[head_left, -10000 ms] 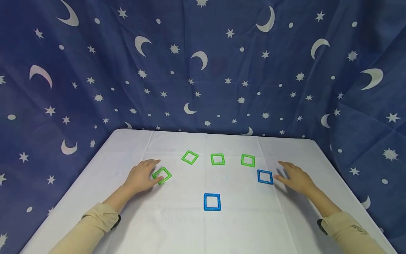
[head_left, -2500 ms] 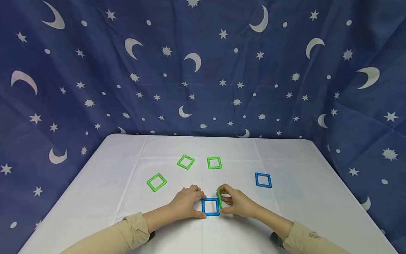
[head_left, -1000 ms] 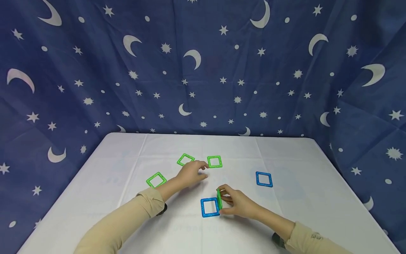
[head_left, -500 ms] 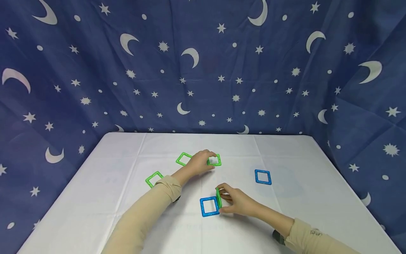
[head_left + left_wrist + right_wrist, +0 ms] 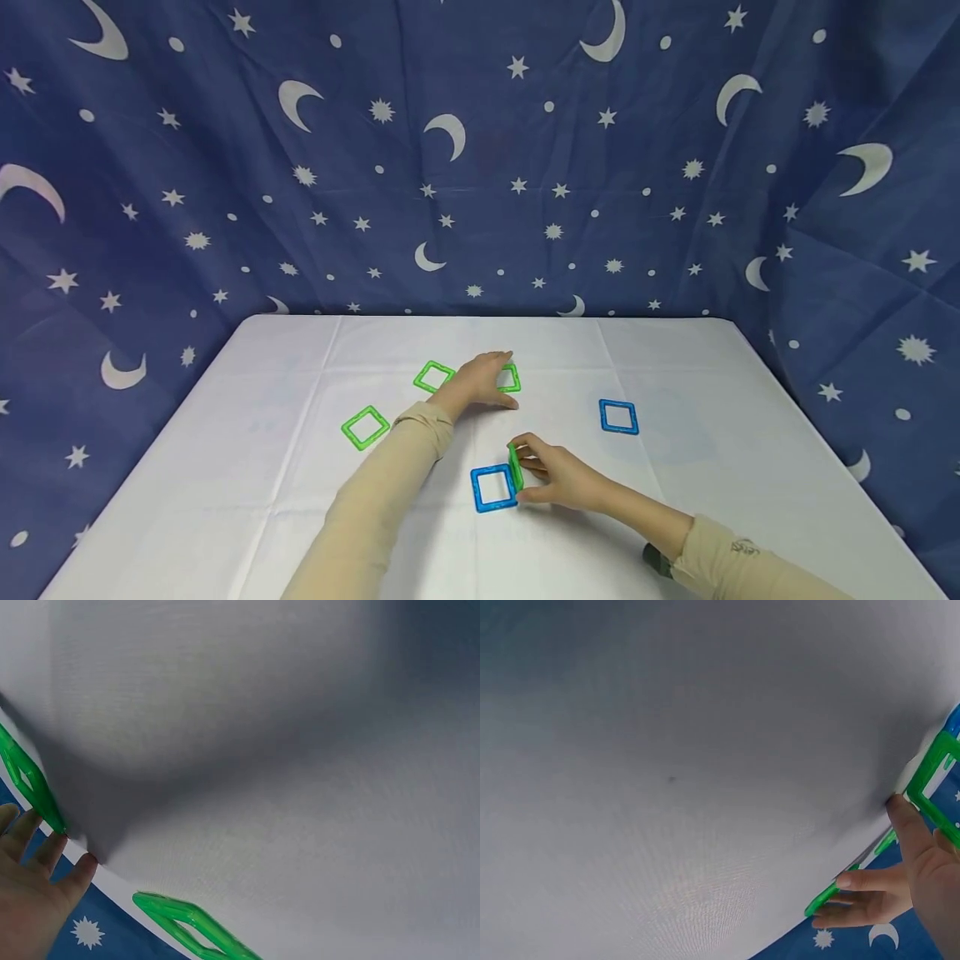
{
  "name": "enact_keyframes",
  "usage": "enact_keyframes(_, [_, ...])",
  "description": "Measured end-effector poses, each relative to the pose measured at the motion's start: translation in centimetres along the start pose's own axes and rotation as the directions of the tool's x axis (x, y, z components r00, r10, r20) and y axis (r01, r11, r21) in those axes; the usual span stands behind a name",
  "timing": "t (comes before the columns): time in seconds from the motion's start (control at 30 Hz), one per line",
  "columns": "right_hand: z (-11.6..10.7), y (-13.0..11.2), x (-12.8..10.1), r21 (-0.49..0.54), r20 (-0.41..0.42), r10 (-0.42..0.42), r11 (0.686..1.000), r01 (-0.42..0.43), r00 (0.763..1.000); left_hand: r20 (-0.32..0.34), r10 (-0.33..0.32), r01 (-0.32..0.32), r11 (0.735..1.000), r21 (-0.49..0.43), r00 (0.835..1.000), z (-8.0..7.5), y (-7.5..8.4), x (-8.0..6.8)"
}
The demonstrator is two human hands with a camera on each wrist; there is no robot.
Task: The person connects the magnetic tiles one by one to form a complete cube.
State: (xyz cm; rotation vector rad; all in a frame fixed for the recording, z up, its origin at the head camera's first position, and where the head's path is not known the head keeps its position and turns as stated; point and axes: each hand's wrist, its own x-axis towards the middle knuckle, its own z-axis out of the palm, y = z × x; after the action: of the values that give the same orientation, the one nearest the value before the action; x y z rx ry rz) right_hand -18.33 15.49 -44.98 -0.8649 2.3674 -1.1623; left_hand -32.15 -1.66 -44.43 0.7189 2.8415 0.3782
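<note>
My left hand (image 5: 480,382) reaches over a green square magnetic tile (image 5: 514,378) lying at the back middle, hiding its left part. Its fingers and thumb are spread about that tile. In the left wrist view the fingertips are by a green tile's edge (image 5: 46,810); a firm grip does not show. My right hand (image 5: 558,475) pinches another green square tile (image 5: 516,468), stood upright along the right edge of a blue square tile (image 5: 476,492) lying flat. In the right wrist view the held green tile (image 5: 922,776) is beside the thumb.
Two more green tiles lie flat at the left, one farther back (image 5: 423,382) and one nearer (image 5: 354,435). Another blue tile (image 5: 618,430) lies at the right. A white cloth covers the table (image 5: 187,500); a blue star-patterned curtain (image 5: 495,275) hangs behind it.
The green tile from the back right now stands against the blue tile. My left hand has left the blue tile and moved back to the middle green tile. My right hand stays put.
</note>
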Motion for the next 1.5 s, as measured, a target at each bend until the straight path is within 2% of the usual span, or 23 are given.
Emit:
enact_keyframes(0.1, [0.1,0.0,0.1,0.008,0.006,-0.002,1.0,0.002,1.0,0.011,-0.015,0.015,1.0,0.014,1.0,0.2,-0.2,0.3])
enact_keyframes(0.4, [0.1,0.0,0.1,0.005,0.005,0.0,1.0,-0.001,1.0,-0.01,-0.018,0.018,0.999,0.048,1.0,0.3,-0.1,0.9])
enact_keyframes(0.73, [0.1,-0.4,0.0,-0.011,-0.001,0.015,1.0,-0.015,1.0,-0.045,-0.068,0.067,0.998,-0.017,0.997,0.0,1.1,0.2])
enact_keyframes(0.97, [0.1,-0.3,-0.1,0.002,0.0,0.013,1.0,-0.013,1.0,-0.039,-0.093,0.092,0.996,-0.01,0.995,0.1,1.4,-0.2])
enact_keyframes(1.17, [0.3,0.0,0.0,0.019,-0.003,-0.037,0.999,0.037,0.999,-0.077,-0.043,0.042,0.999,-0.017,0.996,0.3,0.8,-0.9])
enact_keyframes(1.37, [0.5,-0.1,0.1,0.057,0.018,0.02,0.998,-0.021,1.0,-0.096,0.027,-0.023,0.999,0.042,0.995,0.4,0.0,-1.5])
enact_keyframes(1.5, [0.1,-0.5,0.0,0.052,0.01,0.038,0.998,-0.039,0.999,-0.094,0.045,-0.042,0.999,0.033,0.995,0.0,-0.1,-2.0])
